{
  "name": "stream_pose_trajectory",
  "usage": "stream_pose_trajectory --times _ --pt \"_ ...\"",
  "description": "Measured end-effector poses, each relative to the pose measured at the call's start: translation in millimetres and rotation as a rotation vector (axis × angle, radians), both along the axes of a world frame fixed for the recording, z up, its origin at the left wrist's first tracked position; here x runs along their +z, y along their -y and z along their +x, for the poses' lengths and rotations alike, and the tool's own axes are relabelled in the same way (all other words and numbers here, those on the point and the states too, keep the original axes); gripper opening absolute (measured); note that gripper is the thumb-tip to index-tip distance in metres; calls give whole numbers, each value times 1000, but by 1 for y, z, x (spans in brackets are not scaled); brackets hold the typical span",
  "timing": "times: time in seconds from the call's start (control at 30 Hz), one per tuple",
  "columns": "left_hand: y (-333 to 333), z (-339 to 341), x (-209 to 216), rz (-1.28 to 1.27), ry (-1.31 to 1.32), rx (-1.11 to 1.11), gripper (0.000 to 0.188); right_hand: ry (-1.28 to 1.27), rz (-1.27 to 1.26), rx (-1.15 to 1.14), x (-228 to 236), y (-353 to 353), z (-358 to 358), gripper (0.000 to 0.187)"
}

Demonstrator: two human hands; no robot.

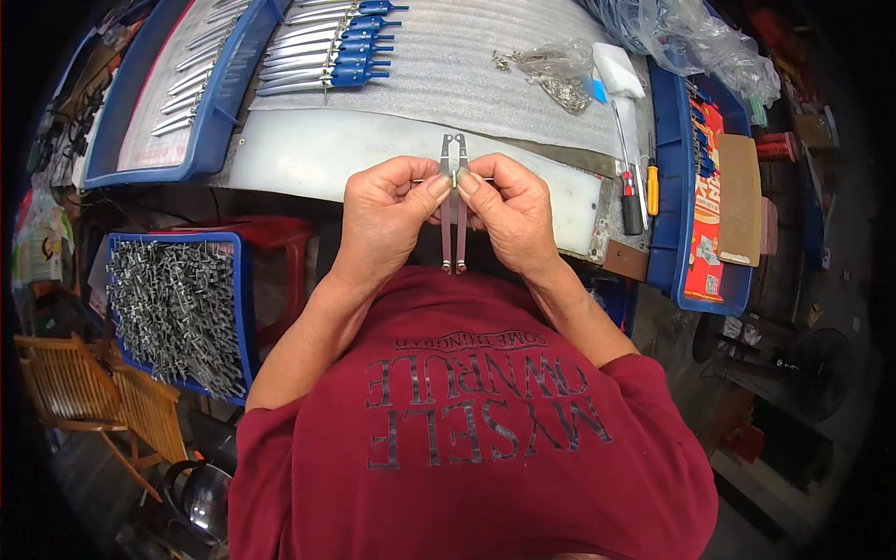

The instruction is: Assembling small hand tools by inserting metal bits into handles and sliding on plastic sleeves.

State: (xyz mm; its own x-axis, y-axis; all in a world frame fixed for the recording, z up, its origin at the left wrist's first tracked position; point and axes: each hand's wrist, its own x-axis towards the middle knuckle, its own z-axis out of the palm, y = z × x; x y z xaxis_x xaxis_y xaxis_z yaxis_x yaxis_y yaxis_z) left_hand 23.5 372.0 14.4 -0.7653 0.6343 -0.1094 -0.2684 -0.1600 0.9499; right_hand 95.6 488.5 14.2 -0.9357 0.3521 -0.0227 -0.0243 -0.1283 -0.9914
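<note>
My left hand [387,210] and my right hand [513,205] meet at the bench's front edge. Between thumbs and fingers, both pinch a pair of slim metal strips [448,233], side by side and upright in the view. Their dark upper ends have small round holes, and the lower ends reach down toward the red shirt. A small pale piece shows between the thumb tips, too small to name. The fingers behind the strips are partly hidden. Beneath the hands lies a white board [308,154] along the bench edge.
Blue-ended tools with silver blades [322,70] lie in a row on foam sheeting. A blue tray [201,154] holds silver pieces at left; a blue crate [245,317] below is full of metal parts. Screwdrivers [631,201] and another blue tray [665,233] are at right.
</note>
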Motion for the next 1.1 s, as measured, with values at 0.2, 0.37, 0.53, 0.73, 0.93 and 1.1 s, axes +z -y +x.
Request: stream_pose_trajectory --times 0.2,0.37,0.53,0.73,0.93,1.1 --pt "0 0 -2 -20 -21 4 11 34 -20 19 0 -4 1 13" --pt "0 -2 1 -45 -47 9 12 46 -47 7 2 -3 -1 13" --pt "0 -3 7 -9 20 -19 14 56 -73 -15 2 -5 -1 13" --pt "1 -4 9 -46 96 -39 18 41 -79 -27 0 -4 -2 12" --pt "0 -5 -2 -43 22 -57 14 25 -60 -4 0 -2 -1 12" --pt "1 -5 -2 -56 -17 -73 12 39 -52 9 -1 -3 1 12"
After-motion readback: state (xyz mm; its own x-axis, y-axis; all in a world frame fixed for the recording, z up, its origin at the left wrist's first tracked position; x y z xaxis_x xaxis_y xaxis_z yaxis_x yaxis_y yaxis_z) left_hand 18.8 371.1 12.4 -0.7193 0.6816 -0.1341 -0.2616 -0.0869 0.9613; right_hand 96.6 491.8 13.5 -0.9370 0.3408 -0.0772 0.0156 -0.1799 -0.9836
